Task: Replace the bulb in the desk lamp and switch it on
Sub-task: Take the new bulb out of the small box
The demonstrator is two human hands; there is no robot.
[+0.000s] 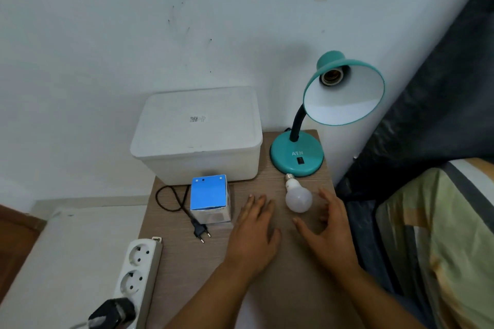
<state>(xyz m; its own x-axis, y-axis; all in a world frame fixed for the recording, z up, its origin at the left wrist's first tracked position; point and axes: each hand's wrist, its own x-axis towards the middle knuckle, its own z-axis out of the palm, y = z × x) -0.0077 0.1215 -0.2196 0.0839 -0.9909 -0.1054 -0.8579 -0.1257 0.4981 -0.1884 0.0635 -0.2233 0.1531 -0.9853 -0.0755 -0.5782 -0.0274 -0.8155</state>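
Note:
A teal desk lamp (296, 153) stands at the back right of the small wooden table (267, 283). Its shade (344, 93) tilts toward me and its socket (331, 77) holds no bulb. A white bulb (298, 196) lies on the table just in front of the lamp's base, screw cap toward the base. My right hand (327, 230) is spread just right of the bulb, fingers relaxed, apart from it. My left hand (254, 232) lies flat on the table left of the bulb. A blue bulb box (209, 197) stands further left. The lamp's black plug (200, 231) lies unplugged.
A white lidded container (197, 133) sits at the back of the table. A white power strip (139, 267) lies at the table's left edge, with a black adapter (112, 312) plugged in. A bed with a patterned cover (438, 235) is close on the right.

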